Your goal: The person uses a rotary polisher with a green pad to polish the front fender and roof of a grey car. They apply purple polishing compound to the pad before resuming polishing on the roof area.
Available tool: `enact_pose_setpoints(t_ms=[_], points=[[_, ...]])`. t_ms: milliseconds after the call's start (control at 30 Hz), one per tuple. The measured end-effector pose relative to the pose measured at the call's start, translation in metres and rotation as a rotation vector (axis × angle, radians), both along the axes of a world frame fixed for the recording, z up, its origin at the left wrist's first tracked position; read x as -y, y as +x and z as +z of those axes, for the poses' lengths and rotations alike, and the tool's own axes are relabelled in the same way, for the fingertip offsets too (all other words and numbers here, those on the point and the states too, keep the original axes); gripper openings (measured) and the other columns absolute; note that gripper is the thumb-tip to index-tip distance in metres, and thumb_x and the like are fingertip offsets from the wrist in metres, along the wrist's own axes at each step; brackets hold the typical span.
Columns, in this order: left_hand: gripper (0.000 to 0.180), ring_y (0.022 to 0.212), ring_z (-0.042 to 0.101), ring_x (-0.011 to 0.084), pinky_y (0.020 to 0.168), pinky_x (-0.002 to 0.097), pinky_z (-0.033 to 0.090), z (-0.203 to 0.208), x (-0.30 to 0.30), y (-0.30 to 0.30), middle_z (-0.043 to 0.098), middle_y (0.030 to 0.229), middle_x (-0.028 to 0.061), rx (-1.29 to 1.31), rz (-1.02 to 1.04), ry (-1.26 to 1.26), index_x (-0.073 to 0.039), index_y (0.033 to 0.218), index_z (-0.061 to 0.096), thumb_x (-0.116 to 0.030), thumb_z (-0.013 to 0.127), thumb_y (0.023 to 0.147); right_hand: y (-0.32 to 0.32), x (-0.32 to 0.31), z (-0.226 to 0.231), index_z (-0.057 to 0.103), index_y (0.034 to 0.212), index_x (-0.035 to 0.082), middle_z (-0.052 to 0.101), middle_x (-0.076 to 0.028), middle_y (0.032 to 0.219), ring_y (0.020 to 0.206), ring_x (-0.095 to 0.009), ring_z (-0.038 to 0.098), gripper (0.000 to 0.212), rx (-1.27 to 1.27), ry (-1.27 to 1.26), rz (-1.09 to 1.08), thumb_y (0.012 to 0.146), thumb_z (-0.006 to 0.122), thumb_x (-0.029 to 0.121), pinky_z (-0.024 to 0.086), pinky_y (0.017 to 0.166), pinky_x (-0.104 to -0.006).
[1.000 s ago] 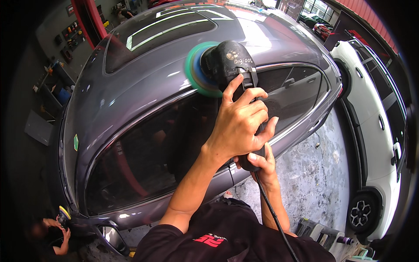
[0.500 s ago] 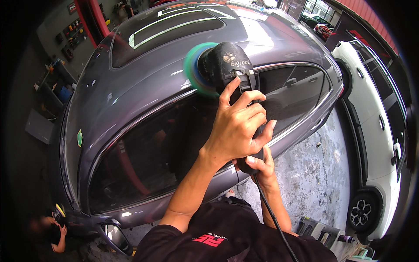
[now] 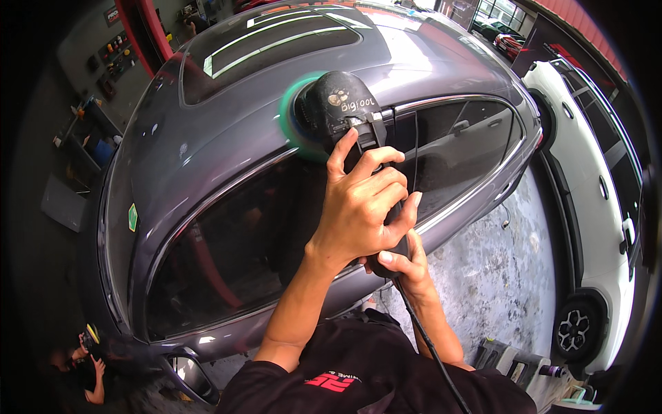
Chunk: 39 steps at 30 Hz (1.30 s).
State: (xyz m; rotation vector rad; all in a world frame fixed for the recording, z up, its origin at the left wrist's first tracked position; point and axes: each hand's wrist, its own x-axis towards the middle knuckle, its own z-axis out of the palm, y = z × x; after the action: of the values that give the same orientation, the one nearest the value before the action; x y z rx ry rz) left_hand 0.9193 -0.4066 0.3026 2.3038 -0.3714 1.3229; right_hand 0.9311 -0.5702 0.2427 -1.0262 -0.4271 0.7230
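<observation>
Both hands are closed around the polisher (image 3: 348, 100): the left hand (image 3: 365, 200) wraps over its body from above, index finger stretched up toward the head, the other fingers bent across it and the thumb on the right side. Lower down, the right hand (image 3: 405, 265) curls round the rear end of the handle, thumb laid over it, just beside the cord (image 3: 431, 339) that runs down across the person's dark shirt (image 3: 289, 386). At the far end, the green pad (image 3: 285, 116) is blurred and stands on edge at the side of the roof (image 3: 224, 141), above the door windows; its line of contact is hidden. Dark grey and glossy, the car (image 3: 324, 297) fills the middle, with a sunroof (image 3: 276, 61) near the top and a side mirror (image 3: 192, 375) at lower left. Near that mirror, a co-worker (image 3: 96, 379) holds a tool with a yellow pad (image 3: 92, 334). On the right, well apart from the hands, a white car (image 3: 586, 172) stands on the stained grey floor (image 3: 483, 290).
</observation>
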Motion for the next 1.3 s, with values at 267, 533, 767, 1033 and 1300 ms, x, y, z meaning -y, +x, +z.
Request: enact_pose_setpoints(t_ms=[267,533,767,1033,1300], points=[[0.011,0.113,0.072,0.0193,0.131,0.0577,0.016,-0.004,-0.009,-0.018,0.075,0.082,-0.0049,0.008,0.017,-0.020,-0.013,0.073,0.076,-0.014,0.080,0.083,-0.014,-0.008,-0.003,0.044,0.153,-0.007,0.067,-0.016,0.114,0.087,-0.023,0.076,0.086,0.002,-0.008,0.020,0.079,0.083,0.015,0.061,0.069,-0.0297],[0.004,0.126,0.068,0.0219,0.130,0.0562,0.017,-0.003,-0.015,-0.034,0.080,0.111,-0.0022,0.023,0.030,-0.024,-0.013,0.085,0.079,-0.016,0.080,0.083,-0.026,-0.016,-0.011,0.045,0.151,-0.006,0.070,-0.015,0.106,0.084,-0.020,0.074,0.083,0.034,0.002,0.043,0.081,0.081,0.017,0.061,0.069,-0.0288],[0.033,0.147,0.054,0.0333,0.129,0.0538,0.018,0.007,-0.042,-0.049,0.070,0.146,0.0088,0.148,0.249,-0.022,-0.015,0.117,0.082,-0.022,0.072,0.086,-0.049,-0.029,-0.010,0.043,0.157,-0.006,0.070,-0.015,0.113,0.085,-0.020,0.074,0.091,0.040,0.021,0.043,0.078,0.084,0.015,0.061,0.075,-0.0307],[0.062,0.152,0.042,0.0500,0.127,0.0591,0.029,0.001,-0.080,-0.067,0.054,0.159,0.0239,0.199,0.296,-0.164,0.001,0.148,0.061,-0.017,0.071,0.089,-0.068,-0.042,-0.017,0.038,0.164,-0.006,0.059,-0.017,0.148,0.133,-0.023,0.060,0.099,0.077,0.012,0.102,0.080,0.089,0.011,0.047,0.114,-0.0367],[0.056,0.151,0.046,0.0449,0.127,0.0551,0.031,0.009,-0.104,-0.093,0.061,0.153,0.0235,0.169,0.294,-0.281,0.004,0.146,0.061,-0.018,0.064,0.095,-0.079,-0.058,-0.019,0.040,0.164,-0.005,0.059,-0.016,0.151,0.140,-0.023,0.057,0.102,0.241,0.005,0.123,0.079,0.091,0.017,0.040,0.120,-0.0368]])
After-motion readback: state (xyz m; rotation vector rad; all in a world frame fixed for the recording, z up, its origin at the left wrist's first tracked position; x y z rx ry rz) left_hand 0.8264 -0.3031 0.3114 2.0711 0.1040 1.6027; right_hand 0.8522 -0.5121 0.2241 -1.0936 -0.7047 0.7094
